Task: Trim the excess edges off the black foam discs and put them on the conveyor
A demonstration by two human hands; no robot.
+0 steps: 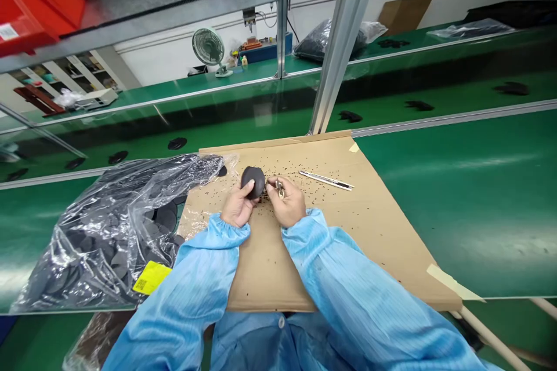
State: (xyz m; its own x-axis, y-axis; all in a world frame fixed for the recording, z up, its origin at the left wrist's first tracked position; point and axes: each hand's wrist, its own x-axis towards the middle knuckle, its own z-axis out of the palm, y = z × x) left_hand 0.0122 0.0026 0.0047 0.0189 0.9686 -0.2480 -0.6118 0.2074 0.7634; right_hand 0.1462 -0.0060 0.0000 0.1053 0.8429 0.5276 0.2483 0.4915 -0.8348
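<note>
In the head view my left hand (238, 205) is closed around a round black disc (253, 182), thumb on its face and fingers beneath. The disc is tilted up above the cardboard sheet (278, 278). My right hand (288, 203) is closed on a small shiny metal tool (279, 188) beside the disc's right edge. The fingers hide much of this tool, so its exact kind cannot be made out. Many tiny dark bits lie scattered on the cardboard around both hands. To the right of my right hand lies a slim utility knife (326, 180).
A clear plastic bag (108, 226) full of black discs, with a yellow label (151, 277), lies at the left. Beyond the cardboard runs a green conveyor belt (243, 124) carrying black pieces. A metal post (337, 46) rises ahead; a red bin (41, 0) sits upper left.
</note>
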